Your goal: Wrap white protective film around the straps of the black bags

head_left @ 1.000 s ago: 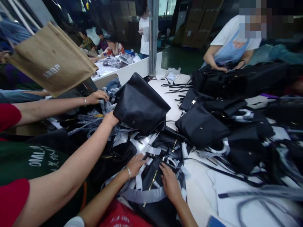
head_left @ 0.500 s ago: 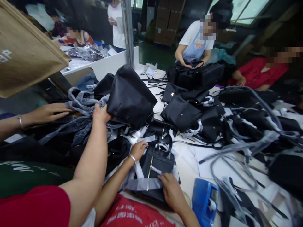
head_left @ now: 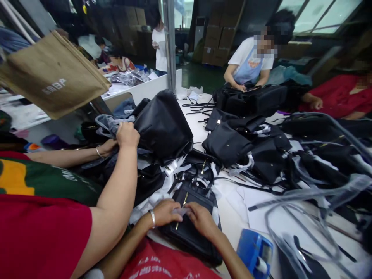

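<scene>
A black handbag (head_left: 200,201) with a gold zipper (head_left: 185,199) lies on the table in front of me, its handles toward the far side. Over the zipper, my left hand (head_left: 166,213), with a bracelet on the wrist, pinches a translucent white wrapping strip (head_left: 181,211). My right hand (head_left: 202,220) closes on the same strip from the other side, fingertips near those of the left. The fingers partly cover the strip and zipper. White wrapping (head_left: 202,182) also shows around the bag's handles.
A co-worker's arm (head_left: 119,186) reaches in at my left, the hand by a standing black bag (head_left: 165,124). A blue tape dispenser (head_left: 254,252) stands at my right. More black bags (head_left: 229,143) and a plastic-wrapped strap (head_left: 308,193) cover the right side.
My hands have come together over the zipper; the left moved down toward me and the right moved up. The strip is bunched between them. The co-worker's left hand moved closer to their right.
</scene>
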{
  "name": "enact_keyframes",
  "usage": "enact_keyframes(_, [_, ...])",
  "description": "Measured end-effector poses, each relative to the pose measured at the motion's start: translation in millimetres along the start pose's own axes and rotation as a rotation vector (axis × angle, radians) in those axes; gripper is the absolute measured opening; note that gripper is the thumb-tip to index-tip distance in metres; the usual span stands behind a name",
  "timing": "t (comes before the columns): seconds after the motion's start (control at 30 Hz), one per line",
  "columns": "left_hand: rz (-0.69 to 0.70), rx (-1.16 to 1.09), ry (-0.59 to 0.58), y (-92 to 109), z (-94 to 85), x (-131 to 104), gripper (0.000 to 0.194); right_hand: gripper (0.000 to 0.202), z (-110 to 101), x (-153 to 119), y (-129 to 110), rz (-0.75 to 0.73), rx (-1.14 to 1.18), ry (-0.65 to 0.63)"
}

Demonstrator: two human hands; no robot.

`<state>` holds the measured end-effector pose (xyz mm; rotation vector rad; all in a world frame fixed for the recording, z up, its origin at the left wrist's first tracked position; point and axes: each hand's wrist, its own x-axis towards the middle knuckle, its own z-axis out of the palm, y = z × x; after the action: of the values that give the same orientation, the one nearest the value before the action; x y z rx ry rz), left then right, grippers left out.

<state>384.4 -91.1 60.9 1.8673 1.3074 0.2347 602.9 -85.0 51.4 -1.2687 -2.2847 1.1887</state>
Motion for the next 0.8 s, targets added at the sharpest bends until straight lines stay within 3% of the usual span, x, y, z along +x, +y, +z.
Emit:
enact_keyframes(0.1, [-0.024, -0.057, 0.080, 5.1, 5.4, -35.0, 0.017, 0.028, -8.3, 11.2, 8.3, -0.043, -0.027, -0.166])
enact_keyframes(0.2, [-0.068, -0.285, 0.213, 6.6, 12.4, -56.3, 0.018, 0.028, -17.3, 24.0, 22.0, 0.053, -0.067, -0.037])
enact_keyframes(0.3, [-0.219, -0.592, 0.460, -1.7, 20.4, -59.8, 0.021, 0.030, -17.5, 35.6, 27.6, 0.055, -0.110, 0.062])
enact_keyframes(0.37, [-0.374, -0.846, 0.635, -10.8, 22.4, -54.6, 0.029, 0.032, -10.0, 38.9, 25.5, -0.007, -0.107, 0.037])
enact_keyframes(0.43, [-0.486, -1.028, 0.727, -18.0, 19.2, -46.7, 0.034, 0.033, 1.4, 37.4, 22.9, -0.050, -0.059, -0.007])
enact_keyframes(0.57, [-0.432, -1.101, 0.658, -14.6, 0.4, -30.2, 0.029, 0.033, 17.7, 24.1, 26.1, 0.075, 0.080, 0.037])
enact_keyframes(0.7, [-0.281, -1.021, 0.538, 10.6, -15.9, -13.6, 0.023, 0.028, 5.6, 10.1, 15.8, 0.188, 0.244, 0.181])
enact_keyframes(0.8, [-0.187, -0.921, 0.362, 31.9, -17.3, -4.7, 0.023, 0.032, -9.9, 5.3, -13.5, 0.220, 0.688, 0.127])
